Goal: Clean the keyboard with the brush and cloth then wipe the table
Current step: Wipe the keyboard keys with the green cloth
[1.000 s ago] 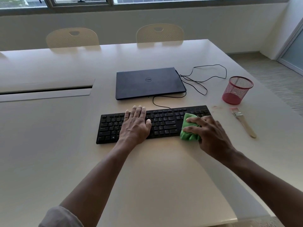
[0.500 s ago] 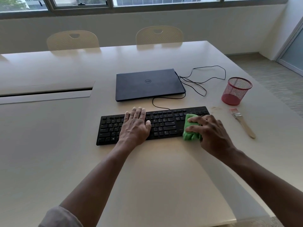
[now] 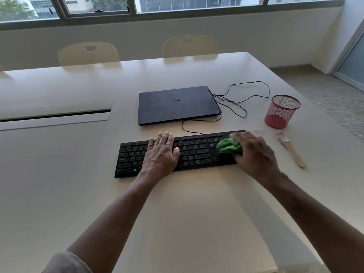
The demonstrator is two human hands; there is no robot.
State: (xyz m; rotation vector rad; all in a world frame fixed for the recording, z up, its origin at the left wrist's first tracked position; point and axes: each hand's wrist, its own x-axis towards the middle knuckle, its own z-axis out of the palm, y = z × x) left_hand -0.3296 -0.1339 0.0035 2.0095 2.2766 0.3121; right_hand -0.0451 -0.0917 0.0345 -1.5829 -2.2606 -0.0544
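A black keyboard (image 3: 177, 154) lies across the centre of the frame on a pale table (image 3: 59, 184), its long side roughly parallel to the near table edge. The left hand (image 3: 161, 152) lies flat on the keyboard's left-centre keys, fingers straight and together, gripping nothing. The right hand (image 3: 254, 154) covers the keyboard's right end, fingers curled around a bunched green cloth (image 3: 228, 145) that it presses onto the keys; this hand is blurred, and it hides the keyboard's right edge. To the right of that hand, a wooden-handled paintbrush (image 3: 291, 152) lies on the table with its bristles pointing up the frame, also slightly blurred. Above the paintbrush stands a red mesh cup (image 3: 281, 111), near the table's right edge. Behind the keyboard sits a closed dark laptop (image 3: 177, 104), with a thin black cable (image 3: 236, 99) looping to its right. Broad bare tabletop stretches across the lower frame and the left side, where a long cable slot (image 3: 55, 114) runs toward the left edge and is cut off there. Two cream chairs (image 3: 88, 53) stand at the table's far edge, their lower parts hidden behind it.
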